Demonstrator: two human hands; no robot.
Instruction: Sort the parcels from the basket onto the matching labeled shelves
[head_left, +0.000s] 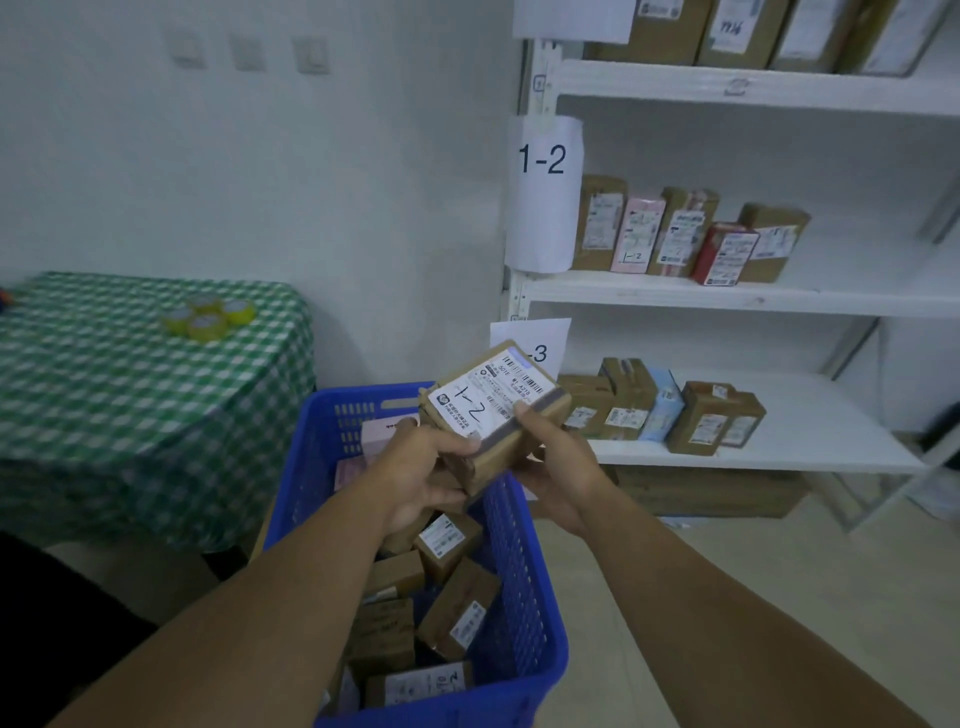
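Note:
Both hands hold one brown cardboard parcel (493, 405) above the far rim of the blue basket (524, 623). Its white label faces up and bears a handwritten "1-2". My left hand (421, 467) grips its near left corner, and my right hand (558, 467) grips its right side with the thumb on top. Several more brown parcels (452, 618) lie inside the basket. A white shelf (675, 296) tagged "1-2" (543, 161) carries a row of upright parcels. The shelf below (727, 457), whose tag (540, 353) is partly hidden by the held parcel and shows a "3", holds several boxes.
A table with a green checked cloth (130, 395) stands at the left with yellow tape rolls (208, 317) on it. The top shelf (753, 85) holds larger brown boxes. A big cardboard box (711, 493) sits on the floor under the shelves.

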